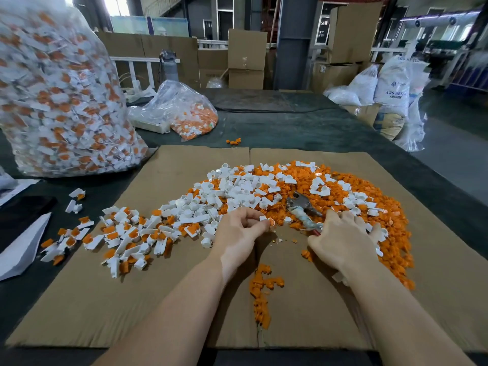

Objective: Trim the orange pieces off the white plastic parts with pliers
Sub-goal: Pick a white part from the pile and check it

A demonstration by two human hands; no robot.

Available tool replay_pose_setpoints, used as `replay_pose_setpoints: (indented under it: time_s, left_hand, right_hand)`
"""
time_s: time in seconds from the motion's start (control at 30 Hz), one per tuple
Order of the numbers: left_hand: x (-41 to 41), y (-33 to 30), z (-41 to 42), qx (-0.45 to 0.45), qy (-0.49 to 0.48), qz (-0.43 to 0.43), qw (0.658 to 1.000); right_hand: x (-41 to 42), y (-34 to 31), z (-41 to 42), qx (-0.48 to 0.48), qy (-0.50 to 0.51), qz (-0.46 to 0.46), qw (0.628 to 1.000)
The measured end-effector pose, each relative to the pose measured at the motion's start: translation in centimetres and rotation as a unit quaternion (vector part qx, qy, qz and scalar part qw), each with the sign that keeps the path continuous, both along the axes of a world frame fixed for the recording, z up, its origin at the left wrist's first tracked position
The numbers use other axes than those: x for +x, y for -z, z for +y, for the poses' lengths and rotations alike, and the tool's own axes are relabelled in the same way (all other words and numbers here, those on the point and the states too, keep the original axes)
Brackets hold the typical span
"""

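Observation:
My left hand (237, 231) pinches a small white plastic part (265, 219) with an orange piece on it, just above the cardboard sheet (163, 294). My right hand (343, 239) grips the handles of the pliers (303, 207), whose metal jaws point up and left over the pile, a short way right of the pinched part. A heap of white parts (232, 191) lies behind my left hand. Cut-off orange pieces (369, 202) spread to the right. Untrimmed white-and-orange parts (126, 236) lie at the left.
A large clear bag of untrimmed parts (58, 96) stands at the far left. A smaller clear bag (182, 112) lies behind the cardboard. A strip of orange scraps (261, 294) lies between my forearms. White paper (23, 247) and a dark object (23, 210) lie at the left edge.

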State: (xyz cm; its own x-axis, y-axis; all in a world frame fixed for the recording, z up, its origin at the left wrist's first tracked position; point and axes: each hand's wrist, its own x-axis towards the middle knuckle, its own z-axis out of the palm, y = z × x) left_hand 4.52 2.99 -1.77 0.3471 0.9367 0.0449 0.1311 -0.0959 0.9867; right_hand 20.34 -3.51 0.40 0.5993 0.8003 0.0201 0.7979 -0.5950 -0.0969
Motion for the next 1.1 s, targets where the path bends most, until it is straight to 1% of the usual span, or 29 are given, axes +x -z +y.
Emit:
replay_pose_setpoints:
  time_s: [0.07, 0.17, 0.2, 0.23, 0.3, 0.37, 0.5, 0.57, 0.63, 0.73, 0.87, 1.0, 1.1]
  left_hand:
    - [0.1, 0.0, 0.1, -0.017, -0.009, -0.010, 1.000]
    - [0.4, -0.2, 0.5, -0.042, -0.035, -0.016, 0.998]
    - [0.5, -0.4, 0.6, -0.058, -0.043, -0.028, 0.997]
    - [0.6, -0.7, 0.7, -0.074, -0.050, -0.041, 0.995]
    - [0.7, -1.3, 1.0, -0.097, -0.060, -0.062, 0.992]
    - [0.8, -2.0, 1.1, -0.123, -0.054, -0.091, 0.987]
    - [0.9, -3.0, 1.4, -0.157, -0.060, -0.119, 0.979]
    - [0.9, -3.0, 1.6, -0.161, -0.072, -0.115, 0.977]
    - [0.8, -2.9, 1.7, -0.158, -0.082, -0.106, 0.978]
    - [0.8, -2.7, 1.7, -0.166, -0.092, -0.107, 0.976]
    - [1.0, -2.5, 1.7, -0.187, -0.100, -0.123, 0.970]
    - [1.2, -2.4, 1.8, -0.204, -0.113, -0.150, 0.961]
    - [1.2, -2.4, 1.7, -0.207, -0.115, -0.145, 0.961]
  right_hand:
    - [0.0, 0.0, 0.2, 0.004, -0.008, -0.018, 1.000]
    - [0.2, -0.4, 0.0, 0.041, -0.030, -0.060, 0.997]
    - [0.2, -0.6, -0.1, 0.058, -0.043, -0.064, 0.995]
    - [0.2, -0.9, -0.2, 0.076, -0.059, -0.047, 0.994]
    - [-0.1, -1.8, -0.4, 0.105, -0.099, 0.038, 0.989]
    - [-0.5, -2.7, -0.4, 0.089, -0.142, 0.139, 0.976]
    - [-1.2, -3.8, -0.8, 0.064, -0.187, 0.334, 0.922]
    - [-1.4, -4.1, -1.0, 0.045, -0.181, 0.392, 0.901]
    - [-1.6, -4.4, -1.0, 0.024, -0.166, 0.427, 0.888]
    - [-1.8, -4.6, -1.0, -0.004, -0.157, 0.437, 0.886]
    - [-2.1, -4.7, -1.1, -0.015, -0.170, 0.440, 0.881]
    - [-2.3, -4.6, -1.0, -0.006, -0.201, 0.375, 0.905]
    - [-2.6, -4.3, -0.9, 0.023, -0.206, 0.334, 0.920]
